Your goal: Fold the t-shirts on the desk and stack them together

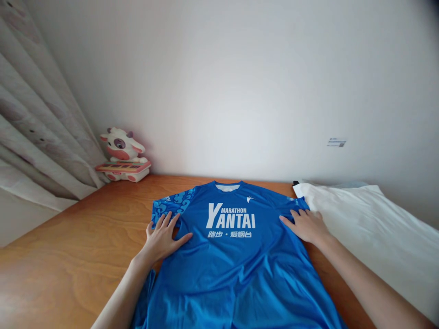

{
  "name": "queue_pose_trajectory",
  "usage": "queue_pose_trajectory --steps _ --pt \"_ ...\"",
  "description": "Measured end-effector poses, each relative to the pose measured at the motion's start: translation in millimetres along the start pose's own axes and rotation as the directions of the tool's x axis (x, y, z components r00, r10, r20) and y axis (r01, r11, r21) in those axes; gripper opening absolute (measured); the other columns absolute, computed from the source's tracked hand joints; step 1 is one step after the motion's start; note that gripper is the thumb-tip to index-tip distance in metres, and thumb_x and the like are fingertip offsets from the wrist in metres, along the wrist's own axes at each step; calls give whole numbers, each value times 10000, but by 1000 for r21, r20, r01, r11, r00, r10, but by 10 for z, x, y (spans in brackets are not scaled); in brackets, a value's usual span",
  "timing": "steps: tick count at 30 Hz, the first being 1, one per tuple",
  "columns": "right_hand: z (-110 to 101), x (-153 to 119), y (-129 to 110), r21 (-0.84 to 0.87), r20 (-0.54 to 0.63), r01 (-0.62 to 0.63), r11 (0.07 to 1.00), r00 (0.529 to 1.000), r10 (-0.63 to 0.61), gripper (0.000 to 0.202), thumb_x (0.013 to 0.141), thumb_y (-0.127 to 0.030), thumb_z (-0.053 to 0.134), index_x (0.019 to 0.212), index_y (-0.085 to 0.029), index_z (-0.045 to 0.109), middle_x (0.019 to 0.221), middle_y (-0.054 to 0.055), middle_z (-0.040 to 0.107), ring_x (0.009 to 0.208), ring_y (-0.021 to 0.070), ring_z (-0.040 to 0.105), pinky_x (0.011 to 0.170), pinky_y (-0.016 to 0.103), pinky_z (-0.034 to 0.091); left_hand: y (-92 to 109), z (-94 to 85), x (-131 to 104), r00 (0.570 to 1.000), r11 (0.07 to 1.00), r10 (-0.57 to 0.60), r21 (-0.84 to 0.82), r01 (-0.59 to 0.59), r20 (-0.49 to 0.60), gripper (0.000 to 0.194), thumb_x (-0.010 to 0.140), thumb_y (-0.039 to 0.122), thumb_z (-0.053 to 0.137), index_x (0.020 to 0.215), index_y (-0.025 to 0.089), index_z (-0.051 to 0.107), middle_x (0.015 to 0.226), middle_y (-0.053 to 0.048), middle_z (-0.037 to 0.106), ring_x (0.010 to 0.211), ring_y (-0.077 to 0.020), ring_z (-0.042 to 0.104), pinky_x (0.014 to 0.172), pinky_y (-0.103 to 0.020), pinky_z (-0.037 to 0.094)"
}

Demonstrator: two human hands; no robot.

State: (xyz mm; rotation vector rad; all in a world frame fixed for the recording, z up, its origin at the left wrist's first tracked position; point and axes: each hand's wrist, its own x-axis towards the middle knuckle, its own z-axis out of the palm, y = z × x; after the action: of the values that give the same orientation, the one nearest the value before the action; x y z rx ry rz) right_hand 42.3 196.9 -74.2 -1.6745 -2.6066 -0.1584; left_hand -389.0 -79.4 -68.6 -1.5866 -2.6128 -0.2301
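Observation:
A blue T-shirt (pixel 226 256) with white lettering lies front side up on the wooden table (pixel 85 237), its collar toward the wall. Wrinkles cross its lower half, and its bottom edge is out of view. My left hand (pixel 163 237) rests with fingers spread at the patterned left sleeve, its thumb on the shirt's side. Across the shirt, my right hand (pixel 305 224) lies with fingers apart on the right sleeve, close to a white cloth. A bunched bit of blue fabric (pixel 146 292) shows beside my left forearm.
The white cloth (pixel 373 233) covers the right side of the table. A toy cow with a keyboard (pixel 124 155) sits at the back left corner, near a pale curtain (pixel 37 114). Behind the table rises a white wall (pixel 233 91) with a small label (pixel 336 142).

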Motion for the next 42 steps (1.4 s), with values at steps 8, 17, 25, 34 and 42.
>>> queue_pose_trajectory --steps 8,17,25,34,42 --pt "22 -429 -552 81 -264 114 990 960 -90 684 1021 -564 284 1514 -121 453 1540 248 475 1390 389 487 1095 515 414 471 -102 190 986 983 166 -80 -164 23 759 964 694 432 1557 220 456 1658 -156 364 1523 -394 330 1214 -585 275" --pt "404 -1104 -378 71 -160 -111 991 980 121 819 951 -681 232 1569 -163 374 1521 253 507 1444 464 405 1086 737 314 503 -10 -87 991 992 110 -77 -104 79 1037 814 881 457 1637 275 282 1713 -159 209 1550 -493 168 1188 -704 213" --pt "93 -762 -268 100 -313 172 980 940 -133 570 1004 -520 306 1327 -172 621 1417 194 609 1325 363 544 1165 570 338 435 -106 410 989 984 142 -106 -145 -34 629 1022 562 329 1461 167 547 1569 -163 501 1447 -331 466 1172 -496 368" --pt "13 -153 -402 1 76 -136 991 988 135 734 999 -651 235 1421 -156 575 1365 257 616 1171 470 633 910 629 483 435 93 1029 989 996 2 -89 11 147 824 964 710 322 1601 189 357 1674 -171 315 1545 -444 244 1173 -738 200" --pt "106 450 -688 156 48 -117 981 993 110 768 992 -678 187 1573 -230 416 1585 194 456 1435 452 419 1074 680 368 583 331 1373 993 999 -3 -45 8 115 900 924 798 295 1593 205 393 1694 -188 248 1553 -465 196 1176 -750 151"
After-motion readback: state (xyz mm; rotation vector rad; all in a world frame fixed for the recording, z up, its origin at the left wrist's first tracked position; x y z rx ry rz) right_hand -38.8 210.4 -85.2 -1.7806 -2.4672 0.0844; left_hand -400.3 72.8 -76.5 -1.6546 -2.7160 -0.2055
